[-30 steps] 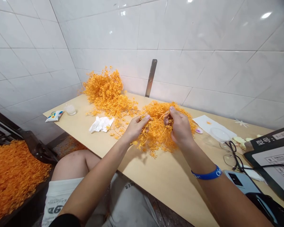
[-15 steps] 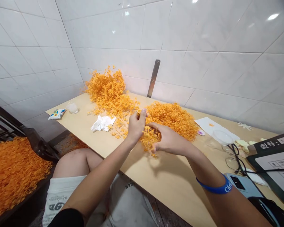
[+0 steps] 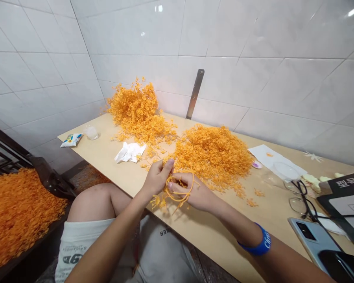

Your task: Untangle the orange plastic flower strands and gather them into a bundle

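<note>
My left hand (image 3: 157,179) is closed, thumb on top, around orange plastic flower stems (image 3: 177,193) over the front of the table. Against it, my right hand (image 3: 196,192) has its fingers curled around the same looped stems. Small star-shaped orange pieces hang below the left hand. Just beyond both hands spreads a heap of orange plastic sprigs (image 3: 215,153). A taller orange pile (image 3: 132,106) stands at the back left, with loose sprigs trailing from it. My fingertips are partly hidden by the stems.
Crumpled white tissue (image 3: 130,152), a small packet (image 3: 71,140) and a clear cup (image 3: 91,133) lie to the left. Eyeglasses (image 3: 297,198), a phone (image 3: 309,236) and white paper (image 3: 274,159) are on the right. A bin of orange pieces (image 3: 20,220) stands lower left.
Both hands have come down and nearer to me, off the heap's edge. My right hand, spread around a sprig before, is now curled in beside the left. Loose pieces now show right of the heap.
</note>
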`<state>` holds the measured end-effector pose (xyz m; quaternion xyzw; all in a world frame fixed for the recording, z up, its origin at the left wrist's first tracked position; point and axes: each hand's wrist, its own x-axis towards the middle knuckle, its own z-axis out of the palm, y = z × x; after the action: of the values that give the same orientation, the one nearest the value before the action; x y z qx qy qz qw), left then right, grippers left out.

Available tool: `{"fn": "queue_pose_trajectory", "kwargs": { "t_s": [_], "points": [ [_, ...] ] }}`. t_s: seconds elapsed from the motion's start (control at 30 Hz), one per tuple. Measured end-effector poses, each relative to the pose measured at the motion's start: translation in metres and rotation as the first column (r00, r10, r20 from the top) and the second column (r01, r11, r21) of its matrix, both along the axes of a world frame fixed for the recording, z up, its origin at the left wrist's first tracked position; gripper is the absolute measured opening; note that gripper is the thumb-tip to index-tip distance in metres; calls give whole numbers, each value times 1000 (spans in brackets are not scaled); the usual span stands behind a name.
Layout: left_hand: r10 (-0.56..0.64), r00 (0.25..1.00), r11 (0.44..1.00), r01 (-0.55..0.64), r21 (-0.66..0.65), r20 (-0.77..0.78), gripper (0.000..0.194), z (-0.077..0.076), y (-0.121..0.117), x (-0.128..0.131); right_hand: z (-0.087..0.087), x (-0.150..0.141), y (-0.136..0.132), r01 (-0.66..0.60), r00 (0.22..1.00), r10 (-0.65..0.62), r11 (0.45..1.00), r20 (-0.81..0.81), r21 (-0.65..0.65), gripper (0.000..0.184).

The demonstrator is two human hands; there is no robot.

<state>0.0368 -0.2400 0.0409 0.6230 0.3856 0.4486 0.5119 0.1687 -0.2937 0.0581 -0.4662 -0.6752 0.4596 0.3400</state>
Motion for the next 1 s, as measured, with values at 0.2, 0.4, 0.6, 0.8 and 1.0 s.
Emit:
{"fn": "queue_pose_trajectory", "kwargs": {
  "t_s": [0.2,0.4,0.6,0.8,1.0],
  "points": [
    [141,985,989,-145,-41,-104,46,-36,-4,-10,-60,-24,-15,155,970,-174,981,-172,-117,22],
    [181,976,977,-192,-88,-122,43,-45,-15,-4,-77,-25,-15,195,980,-194,980,-45,39,48],
    [79,990,981,-98,-167,-120,39,-43,-8,-11,-65,-15,-5,193,959,-185,981,-213,15,12],
    [154,983,965,-172,-198,-105,37,-41,-6,-10,-58,-4,-4,223,914,-284,948,-289,-225,21],
    [152,988,965,-144,-218,21,30,-42,-4,-6,-56,-2,-2,237,922,-307,929,-236,-285,21]
  ]
}}
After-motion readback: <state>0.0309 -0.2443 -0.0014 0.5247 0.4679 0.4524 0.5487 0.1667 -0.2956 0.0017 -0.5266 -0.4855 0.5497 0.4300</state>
